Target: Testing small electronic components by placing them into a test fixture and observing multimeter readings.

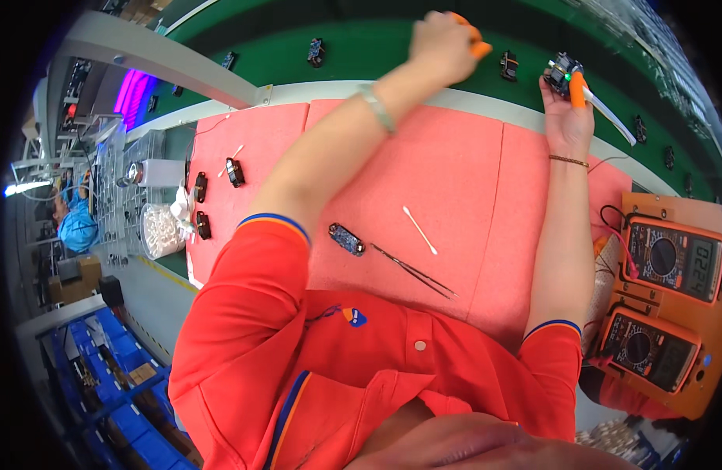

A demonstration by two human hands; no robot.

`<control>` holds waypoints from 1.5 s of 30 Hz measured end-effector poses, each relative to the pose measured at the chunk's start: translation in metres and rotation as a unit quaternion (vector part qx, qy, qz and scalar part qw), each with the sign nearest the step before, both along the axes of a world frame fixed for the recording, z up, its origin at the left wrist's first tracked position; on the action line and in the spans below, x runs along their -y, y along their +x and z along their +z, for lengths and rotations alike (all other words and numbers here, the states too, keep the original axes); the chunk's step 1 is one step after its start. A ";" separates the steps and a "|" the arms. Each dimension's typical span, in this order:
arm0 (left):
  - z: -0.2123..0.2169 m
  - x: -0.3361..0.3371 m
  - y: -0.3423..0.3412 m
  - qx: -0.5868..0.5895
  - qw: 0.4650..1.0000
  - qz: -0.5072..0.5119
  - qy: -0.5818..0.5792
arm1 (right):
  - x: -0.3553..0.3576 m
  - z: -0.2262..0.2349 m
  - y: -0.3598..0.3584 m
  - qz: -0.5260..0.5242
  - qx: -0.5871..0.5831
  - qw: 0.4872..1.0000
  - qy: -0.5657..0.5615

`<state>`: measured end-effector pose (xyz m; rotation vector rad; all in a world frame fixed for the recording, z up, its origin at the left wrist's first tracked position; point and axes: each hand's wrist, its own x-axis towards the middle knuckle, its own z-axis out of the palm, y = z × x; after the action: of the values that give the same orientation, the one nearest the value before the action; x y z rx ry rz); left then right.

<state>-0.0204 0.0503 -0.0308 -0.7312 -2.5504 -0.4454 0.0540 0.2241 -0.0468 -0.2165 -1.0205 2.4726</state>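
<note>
My right hand [566, 125] holds a small black circuit-board module [563, 72] over the green belt, with a green light lit on it. An orange cover sits on one of its fingers, and a narrow white strip [609, 116] slants away beside it. Farther left, my left hand [443, 53] is above the belt, orange covers on its fingertips. Those fingers look bent and blurred, and whether anything lies between them cannot be seen. Another black module [509, 66] lies on the belt between my hands. On the pink mat rest a module [347, 239], dark tweezers [412, 270] and a cotton swab [420, 231].
Several modules lie along the green belt [384, 59]. At the mat's left are a few black modules [234, 172] and a clear tub of swabs [162, 232]. Two orange multimeters [674, 258] with leads stand right. A grey metal post [165, 59] crosses upper left.
</note>
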 end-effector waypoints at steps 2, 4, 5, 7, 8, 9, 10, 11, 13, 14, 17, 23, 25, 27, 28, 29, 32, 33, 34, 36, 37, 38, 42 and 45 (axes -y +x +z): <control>0.029 0.041 0.007 -0.060 0.995 0.025 -0.077 | -0.007 -0.001 0.005 -0.018 0.003 1.000 0.011; 0.022 0.096 -0.010 -0.099 0.979 0.099 -0.151 | -0.004 -0.001 0.004 0.006 -0.008 1.000 0.016; 0.024 0.116 -0.010 -0.016 0.972 0.139 -0.190 | -0.007 -0.008 0.001 0.021 -0.021 1.000 0.011; 0.010 0.165 -0.017 0.099 0.960 0.180 -0.188 | 0.004 -0.004 -0.001 0.046 -0.037 0.998 0.014; 0.005 0.181 -0.020 0.163 0.955 0.182 -0.171 | 0.012 0.001 0.001 0.054 -0.038 0.998 0.020; 0.012 0.174 -0.012 0.194 0.954 0.183 -0.140 | 0.012 0.002 0.002 0.038 -0.035 0.998 0.027; 0.019 0.165 -0.007 0.227 0.950 0.183 -0.110 | 0.009 0.001 0.005 0.039 -0.027 0.999 0.019; 0.022 0.160 -0.005 0.225 0.952 0.176 -0.106 | 0.013 0.001 0.004 0.049 -0.024 0.998 0.008; 0.023 0.141 0.001 0.290 0.949 0.091 0.089 | 0.016 0.002 0.006 0.048 -0.029 0.998 0.016; 0.023 0.128 0.000 0.321 0.929 0.037 0.182 | 0.013 0.003 0.008 0.045 -0.032 0.998 0.018; 0.012 0.091 -0.004 0.421 0.835 -0.124 0.332 | 0.014 0.006 0.010 0.047 -0.009 0.999 0.003; 0.020 0.011 0.032 0.526 0.685 -0.193 0.465 | 0.023 0.012 0.010 0.028 0.005 0.999 0.025; 0.014 0.009 0.034 0.538 0.664 -0.181 0.487 | 0.024 0.010 0.012 0.036 0.014 0.999 0.020; 0.012 0.010 0.033 0.542 0.653 -0.206 0.488 | 0.023 0.010 0.012 0.032 0.022 0.998 0.054; 0.012 0.010 0.032 0.543 0.648 -0.217 0.489 | 0.023 0.010 0.011 0.032 0.025 0.997 0.069; 0.010 0.012 0.034 0.544 0.648 -0.212 0.489 | 0.026 0.009 0.012 0.034 0.028 0.997 0.066; 0.008 0.011 0.035 0.543 0.635 -0.228 0.500 | 0.031 0.009 0.012 0.040 0.020 0.992 0.121; 0.008 0.012 0.035 0.543 0.636 -0.226 0.499 | 0.032 0.010 0.013 0.042 0.020 0.992 0.118; 0.006 0.013 0.036 0.545 0.628 -0.225 0.508 | 0.035 0.009 0.014 0.036 0.023 0.991 0.124; 0.006 0.014 0.037 0.548 0.611 -0.223 0.525 | 0.038 0.008 0.016 0.024 0.027 0.990 0.136; 0.007 0.014 0.036 0.549 0.614 -0.219 0.523 | 0.038 0.009 0.015 0.025 0.027 0.991 0.131; 0.008 0.012 0.036 0.542 0.623 -0.218 0.520 | 0.037 0.009 0.014 0.012 0.028 0.988 0.153; 0.004 0.013 0.038 0.538 0.655 -0.211 0.487 | 0.044 0.009 0.008 -0.028 0.061 0.955 0.289; 0.004 0.008 0.042 0.541 0.686 -0.208 0.440 | 0.042 0.010 0.017 -0.026 0.081 0.929 0.361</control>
<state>0.0214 0.0425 -0.0271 -0.7169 -2.3963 -2.6918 0.0709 0.1820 -0.0368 -0.2020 -1.8801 1.8887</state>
